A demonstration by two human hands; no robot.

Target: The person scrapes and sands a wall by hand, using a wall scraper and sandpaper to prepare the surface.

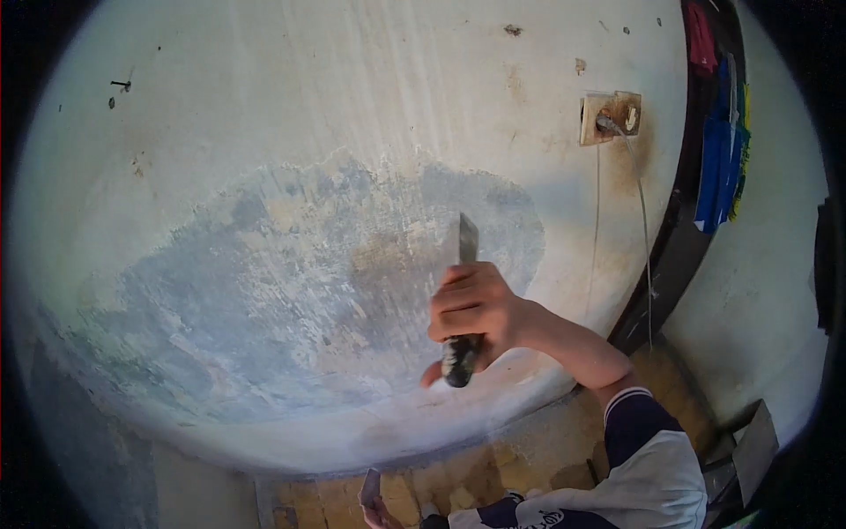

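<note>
My right hand (476,309) is wrapped round a scraper (468,240), its metal blade pointing up and its dark, paint-spotted handle showing below my fingers. Behind the blade is a wall (352,88) with a large grey scraped patch (291,264), rough and streaked with leftover white paint. Low in the view, my left hand (381,514) grips a small flat brownish-grey piece (370,487); I cannot tell what kind of thing it is.
A scorched wall socket (610,119) at the upper right has a plug in it, with a cable (646,229) hanging down. Blue cloth (718,167) hangs by a dark door frame (652,291). A nail (122,85) sticks out at upper left. Yellowish tiles (405,498) cover the floor.
</note>
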